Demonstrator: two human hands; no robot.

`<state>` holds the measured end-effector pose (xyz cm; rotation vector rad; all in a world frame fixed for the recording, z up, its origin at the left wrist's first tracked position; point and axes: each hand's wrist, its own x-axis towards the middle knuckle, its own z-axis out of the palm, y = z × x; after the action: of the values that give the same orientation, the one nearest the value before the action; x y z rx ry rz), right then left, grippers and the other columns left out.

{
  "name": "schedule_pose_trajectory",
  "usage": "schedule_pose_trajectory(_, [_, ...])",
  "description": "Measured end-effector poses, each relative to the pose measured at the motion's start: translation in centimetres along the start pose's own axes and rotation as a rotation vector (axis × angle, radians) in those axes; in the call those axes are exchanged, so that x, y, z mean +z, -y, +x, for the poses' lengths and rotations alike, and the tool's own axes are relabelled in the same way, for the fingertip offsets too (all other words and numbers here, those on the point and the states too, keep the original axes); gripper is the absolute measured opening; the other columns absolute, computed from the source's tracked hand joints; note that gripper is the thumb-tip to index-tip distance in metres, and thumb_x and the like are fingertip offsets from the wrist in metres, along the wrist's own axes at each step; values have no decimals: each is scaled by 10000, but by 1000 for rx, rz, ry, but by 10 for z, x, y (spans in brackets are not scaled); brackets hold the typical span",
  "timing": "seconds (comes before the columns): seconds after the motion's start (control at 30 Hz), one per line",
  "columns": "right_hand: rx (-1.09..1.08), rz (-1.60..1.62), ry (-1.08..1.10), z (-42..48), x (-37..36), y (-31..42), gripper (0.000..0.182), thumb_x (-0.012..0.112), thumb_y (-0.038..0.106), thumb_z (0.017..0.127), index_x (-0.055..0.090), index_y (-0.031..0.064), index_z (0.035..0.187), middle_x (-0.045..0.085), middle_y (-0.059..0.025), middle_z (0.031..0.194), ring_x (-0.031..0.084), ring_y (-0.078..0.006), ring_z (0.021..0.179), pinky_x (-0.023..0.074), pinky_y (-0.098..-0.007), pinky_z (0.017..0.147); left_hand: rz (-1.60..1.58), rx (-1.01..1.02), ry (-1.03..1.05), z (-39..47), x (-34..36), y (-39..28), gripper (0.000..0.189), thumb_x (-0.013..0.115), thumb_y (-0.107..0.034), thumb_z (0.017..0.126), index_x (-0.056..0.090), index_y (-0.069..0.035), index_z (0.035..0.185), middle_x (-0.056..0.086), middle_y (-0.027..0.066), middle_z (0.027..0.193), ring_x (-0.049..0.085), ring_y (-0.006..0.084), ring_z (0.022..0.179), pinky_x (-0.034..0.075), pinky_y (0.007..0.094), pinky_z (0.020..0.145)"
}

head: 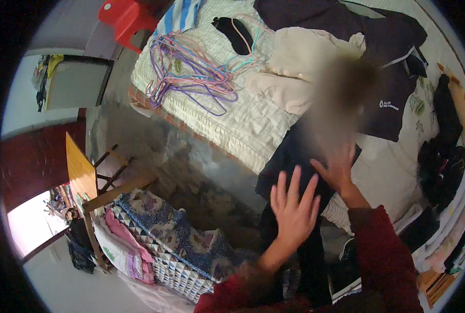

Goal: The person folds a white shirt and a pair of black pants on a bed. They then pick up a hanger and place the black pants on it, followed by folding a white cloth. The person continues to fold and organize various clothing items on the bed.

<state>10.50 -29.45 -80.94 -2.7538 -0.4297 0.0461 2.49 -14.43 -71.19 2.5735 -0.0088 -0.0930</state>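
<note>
My left hand [297, 211] is held with its fingers spread and nothing in it, in front of a black garment [285, 156]. Whether it touches the cloth I cannot tell. Farther forward, my right hand [340, 166] rests on or just over the same garment, thumb apart from the fingers. A blurred patch hides its fingertips and part of the cloth. The garment lies across the near edge of a bed [252, 137]. Beyond it are beige folded clothing [283, 86] and a dark garment with a small white print [389, 121].
Tangled purple, pink and blue hangers [193, 78] lie on the bed, beside a black cloth item [238, 37]. A red plastic stool [128, 21] stands beyond the bed's corner. Patterned bedding [169, 231] is piled at lower left, near a wooden board [80, 168]. Dark clothes [442, 176] lie right.
</note>
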Motion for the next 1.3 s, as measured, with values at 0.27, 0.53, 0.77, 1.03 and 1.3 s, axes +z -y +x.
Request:
schedule_pose_trajectory(0.27, [-28, 87, 10, 12, 47, 1, 599, 589, 466, 816, 454, 233, 1351, 299, -95, 1468, 248, -363, 1346, 165, -594, 1058, 210, 25, -167, 13, 128, 114, 512, 498, -391, 893, 446, -153, 1343, 189, 284, 1454, 164, 497, 1332, 147, 629, 1042])
schedule_pose_trajectory(0.53, [23, 107, 37, -8, -5, 23, 625, 596, 476, 809, 441, 215, 1355, 301, -89, 1468, 263, -362, 1336, 155, -612, 1045, 156, -52, -14, 30, 51, 70, 539, 572, -272, 868, 423, -152, 1371, 216, 217, 1475, 198, 437, 1336, 163, 580, 1054])
schedule_pose_trajectory(0.77, [42, 121, 73, -87, 63, 45, 629, 629, 481, 781, 477, 210, 1328, 317, -72, 1457, 234, -350, 1355, 164, -634, 1030, 193, 223, 14, 97, 87, 83, 535, 572, -278, 872, 414, -209, 1378, 272, 243, 1437, 290, 455, 1280, 245, 556, 1031])
schedule_pose_trajectory(1.03, [221, 292, 20, -90, 17, 43, 686, 652, 405, 786, 397, 175, 1379, 287, -108, 1465, 273, -330, 1332, 206, -583, 1044, 127, 184, 86, 94, 97, 83, 722, 657, -278, 817, 305, -108, 1424, 174, 277, 1463, 265, 444, 1310, 240, 493, 1075])
schedule_pose_trajectory(1.3, [1139, 1261, -176, -156, 42, 0, 629, 737, 277, 769, 471, 10, 1273, 525, -168, 1232, 520, -292, 1093, 418, -382, 922, -411, -421, 578, 83, 61, 118, 782, 765, -351, 742, 411, 67, 1300, 513, 213, 1257, 521, 318, 1123, 409, 380, 957])
